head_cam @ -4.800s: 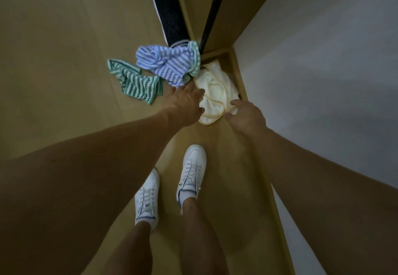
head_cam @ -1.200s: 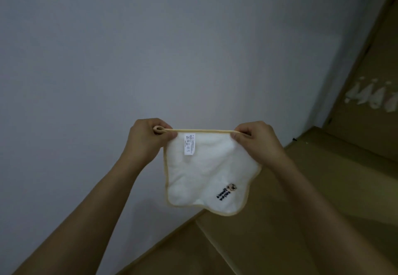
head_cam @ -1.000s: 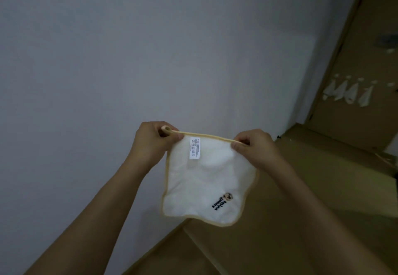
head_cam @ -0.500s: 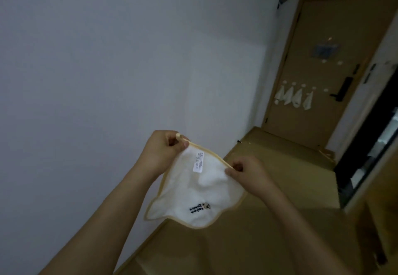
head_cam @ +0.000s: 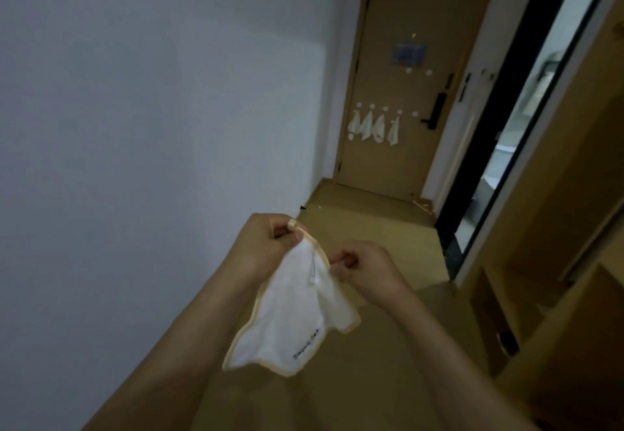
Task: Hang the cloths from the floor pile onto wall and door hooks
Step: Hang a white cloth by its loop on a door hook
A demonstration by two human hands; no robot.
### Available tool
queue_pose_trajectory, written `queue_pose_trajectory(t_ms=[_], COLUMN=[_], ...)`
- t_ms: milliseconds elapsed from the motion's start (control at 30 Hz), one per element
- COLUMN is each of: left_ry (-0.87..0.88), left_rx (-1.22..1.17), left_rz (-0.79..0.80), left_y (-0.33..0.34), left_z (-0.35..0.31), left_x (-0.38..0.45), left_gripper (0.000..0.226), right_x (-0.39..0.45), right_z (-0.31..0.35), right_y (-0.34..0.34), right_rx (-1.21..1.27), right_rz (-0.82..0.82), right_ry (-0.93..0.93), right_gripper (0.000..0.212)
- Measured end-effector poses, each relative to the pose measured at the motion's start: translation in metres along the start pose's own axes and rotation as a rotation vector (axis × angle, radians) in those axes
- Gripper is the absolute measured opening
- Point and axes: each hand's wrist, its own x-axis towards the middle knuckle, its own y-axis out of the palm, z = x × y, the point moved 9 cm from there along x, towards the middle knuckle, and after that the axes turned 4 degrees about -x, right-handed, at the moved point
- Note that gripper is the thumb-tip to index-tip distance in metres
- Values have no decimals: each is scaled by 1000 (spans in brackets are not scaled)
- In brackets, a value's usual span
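A small white cloth (head_cam: 290, 319) with a yellow border hangs in front of me at chest height. My left hand (head_cam: 266, 245) pinches its top corner at the hanging loop. My right hand (head_cam: 366, 268) pinches the yellow top edge close beside it, so the cloth droops in folds below. At the far end of the corridor stands a wooden door (head_cam: 422, 42) with a row of white hooks. Several white cloths (head_cam: 373, 127) hang from those hooks, and one bare hook (head_cam: 415, 113) shows to their right. The floor pile is out of view.
A plain white wall (head_cam: 152, 110) runs along my left. Wooden floor (head_cam: 368, 224) leads to the door. A dark-framed glass panel (head_cam: 526, 110) and wooden cabinets (head_cam: 574, 262) line the right side. A black handle and lock (head_cam: 435, 113) sits on the door.
I lifted the white cloth off the floor pile and held it spread against the wall. My view then swung right to the door, and my hands came closer together, slackening the cloth.
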Motion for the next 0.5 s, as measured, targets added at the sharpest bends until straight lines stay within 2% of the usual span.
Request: queue_pose_trajectory(t_ms=[67,167,267,400,500], left_ry=[9,37,63,107,120], left_rx=[-27,-13,12,8,-42], left_rz=[46,86,132,186,206], left_y=[3,3,7,18,28], left_z=[6,13,20,30,40], left_x=[32,84,137,198,235], left_gripper=[13,4,11,22,16], right_x=[26,66,106,154,184], right_z=[-9,-19,-19,-14,-22], right_y=[-1,-4,-12,-22,-24], right_rx=[0,-11,54,200,263], right_rz=[-26,-75,-164,-274,-317], right_ry=[39,100,111,81,97], right_gripper=[35,25,10,5,3])
